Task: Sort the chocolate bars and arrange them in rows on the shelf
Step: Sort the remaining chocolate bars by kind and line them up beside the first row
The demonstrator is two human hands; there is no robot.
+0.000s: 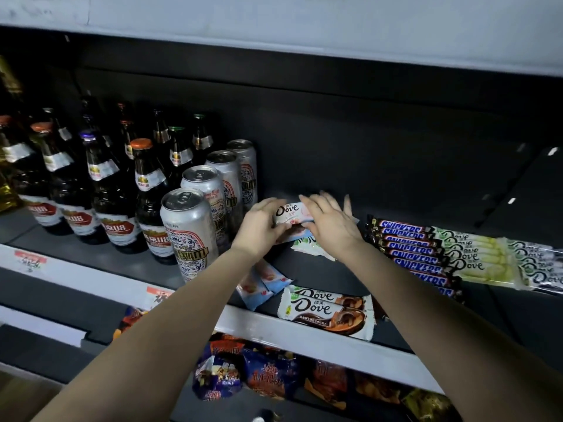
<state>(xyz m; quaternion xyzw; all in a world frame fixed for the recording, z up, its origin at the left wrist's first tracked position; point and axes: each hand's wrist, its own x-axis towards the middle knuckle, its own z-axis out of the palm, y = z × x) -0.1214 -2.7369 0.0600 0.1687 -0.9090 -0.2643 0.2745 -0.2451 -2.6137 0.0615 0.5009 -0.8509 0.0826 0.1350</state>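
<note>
A: Where are the hands?

B: Both are in the middle of the frame, reaching deep into the dark shelf (304, 269). The left hand (260, 225) has its fingers curled around the left end of a pink-and-white Dove bar (291, 215), gripping it. The right hand (330, 222) lies over the bar's right end with fingers spread and fairly flat, touching the wrapper rather than clamping it.

A: And that bar, is it on the shelf?

B: It sits on top of another pale blue-and-pink wrapper, just right of the silver cans (195, 220); whether it rests there or is lifted slightly, I cannot tell. A green-and-white wrapper (307, 243) lies just beneath the right wrist.

A: What else is sorted?

B: To the right of centre, a row of Snickers bars (408, 248) overlaps front to back. Touching their right side is a row of pale yellow-green Dove bars (475, 257), and at the far right edge a row of white Dove bars (539, 266) with dark print.

A: Anything near the front?

B: Two brown Dove bars (327, 312) lie stacked at the front lip, lower centre, and light-blue packets (262, 283) fan out just left of them (partly hidden by the left forearm).

A: The left side?

B: Dark bottles (112, 193) fill the left of the frame, beside the cans
</note>
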